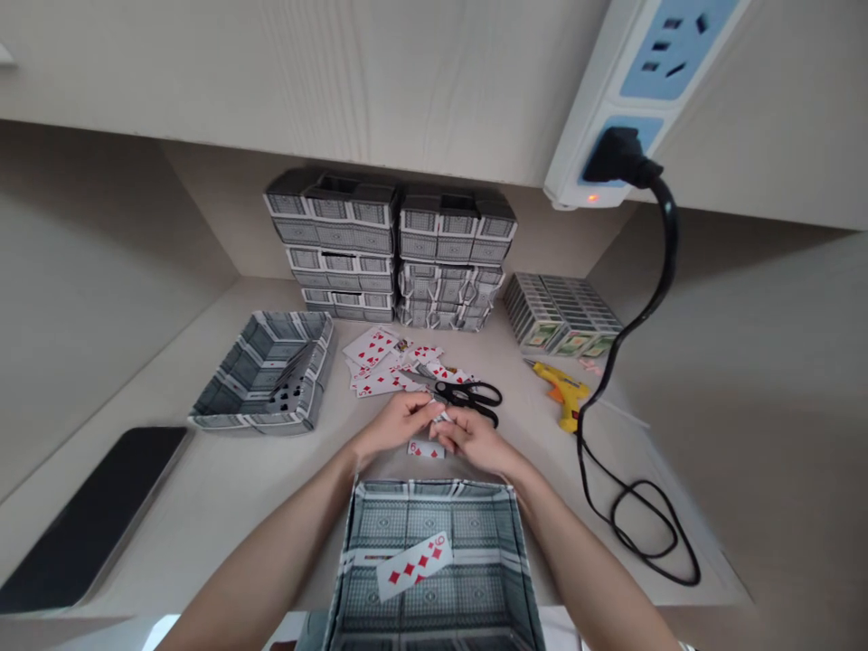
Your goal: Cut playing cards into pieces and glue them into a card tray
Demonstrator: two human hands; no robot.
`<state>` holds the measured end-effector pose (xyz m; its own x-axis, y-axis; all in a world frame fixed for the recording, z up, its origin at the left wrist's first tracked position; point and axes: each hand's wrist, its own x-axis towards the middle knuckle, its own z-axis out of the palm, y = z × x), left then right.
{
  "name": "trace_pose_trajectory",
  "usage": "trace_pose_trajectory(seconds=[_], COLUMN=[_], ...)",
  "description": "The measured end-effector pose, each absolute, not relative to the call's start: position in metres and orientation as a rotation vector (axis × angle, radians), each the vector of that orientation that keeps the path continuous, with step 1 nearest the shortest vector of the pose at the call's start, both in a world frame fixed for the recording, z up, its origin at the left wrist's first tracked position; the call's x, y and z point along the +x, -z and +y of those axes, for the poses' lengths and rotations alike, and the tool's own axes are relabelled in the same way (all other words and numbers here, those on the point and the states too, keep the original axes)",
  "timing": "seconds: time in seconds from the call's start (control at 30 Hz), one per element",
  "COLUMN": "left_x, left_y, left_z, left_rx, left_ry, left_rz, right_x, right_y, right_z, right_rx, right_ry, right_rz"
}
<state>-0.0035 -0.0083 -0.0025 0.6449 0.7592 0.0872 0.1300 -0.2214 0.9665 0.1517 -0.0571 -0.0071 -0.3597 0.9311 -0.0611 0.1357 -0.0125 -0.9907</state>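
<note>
Between the fingertips of my left hand (401, 423) and my right hand (471, 438) is a small piece of playing card (440, 417), mostly hidden by the fingers. Both hands are closed on it. Just below them a cut card strip with red diamonds (426, 449) lies on the table. Black-handled scissors (467, 395) rest right behind my hands, beside loose playing cards (376, 362). In front of me, between my forearms, stands an open box made of playing cards (434, 488), with a cut nine of diamonds (413, 567) inside it.
Card-made boxes (339, 240) are stacked at the back. Another open card box (254, 420) holds cards at left, near a dark flat device (95, 515). To the right are packed card decks (562, 312), a yellow glue gun (562, 393), its black cable (668, 271) and a power strip (610, 108).
</note>
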Motion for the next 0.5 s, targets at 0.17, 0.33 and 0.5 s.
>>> trace_pose_trajectory(seconds=[0.17, 0.33, 0.5], left_x=[0.0009, 0.0029, 0.0009], left_y=[0.0022, 0.0031, 0.0031], left_z=[-0.0117, -0.0121, -0.0071], left_rx=[1.583, 1.539, 1.68], left_ry=[-0.719, -0.708, -0.857], left_rz=[0.71, 0.727, 0.858], right_x=[0.1519, 0.1484, 0.1493], right_y=[0.0074, 0.0032, 0.002], right_z=[-0.056, -0.0578, -0.0587], right_rx=[-1.106, -1.068, -1.005], right_ry=[-1.464, -1.435, -1.626], right_rz=[-1.506, -1.426, -1.231])
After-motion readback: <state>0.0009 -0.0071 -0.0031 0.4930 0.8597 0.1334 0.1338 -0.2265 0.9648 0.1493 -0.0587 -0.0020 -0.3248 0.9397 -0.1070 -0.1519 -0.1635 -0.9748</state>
